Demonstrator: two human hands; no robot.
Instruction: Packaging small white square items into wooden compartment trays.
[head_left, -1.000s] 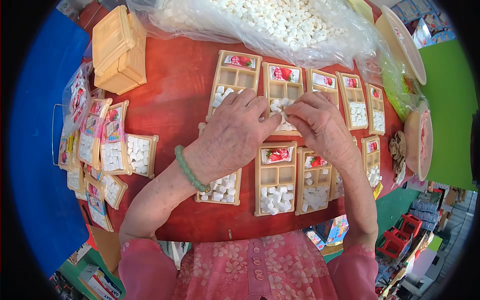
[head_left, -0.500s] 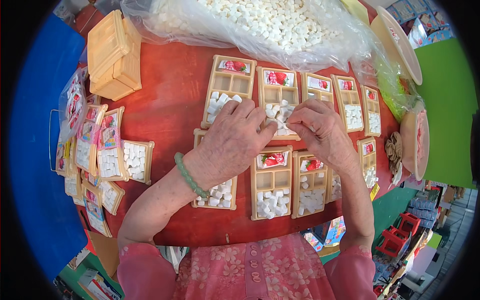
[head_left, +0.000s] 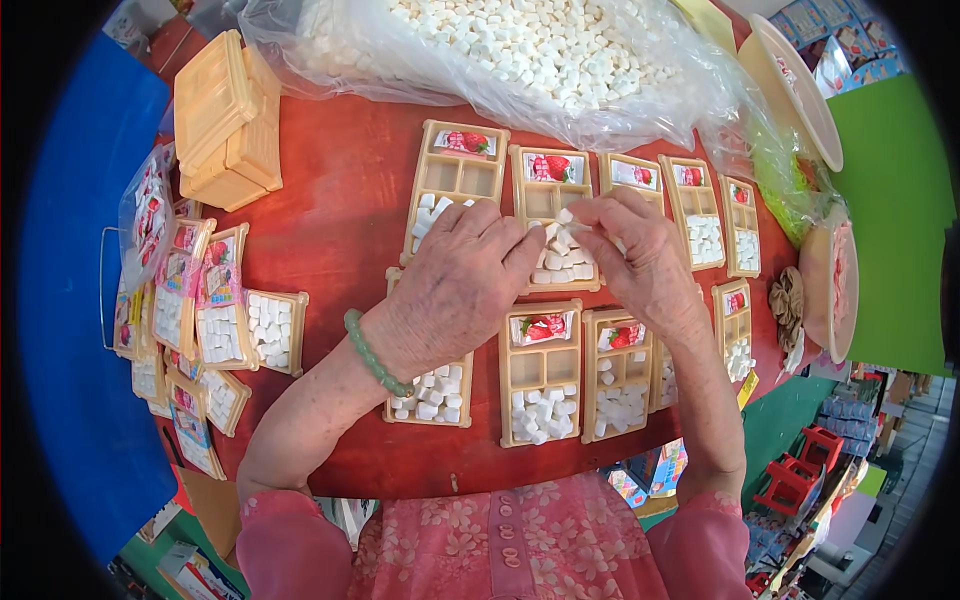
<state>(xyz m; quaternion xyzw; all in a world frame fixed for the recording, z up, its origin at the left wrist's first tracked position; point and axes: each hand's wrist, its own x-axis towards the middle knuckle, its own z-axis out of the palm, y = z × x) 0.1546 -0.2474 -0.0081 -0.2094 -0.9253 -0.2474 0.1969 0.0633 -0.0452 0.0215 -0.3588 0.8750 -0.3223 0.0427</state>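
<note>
Both hands meet over a beige compartment tray that holds a strawberry-printed packet and a pile of white marshmallows. My right hand pinches with thumb and forefinger at a marshmallow above the pile. From the other side my left hand, with a green bead bracelet at the wrist, curls its fingers at the tray's left edge. Its fingertips are mostly hidden, and so is whatever they hold. The left hand also covers parts of two neighbouring trays.
More filled trays stand in two rows on the red table. A big clear bag of marshmallows lies behind them. At the left are stacked beige trays and a heap of packed trays; at the right, a round tub.
My right fingertips have risen slightly from the pile, and a marshmallow now shows at them. The marshmallows below have shifted. My left hand stays nearly in place.
</note>
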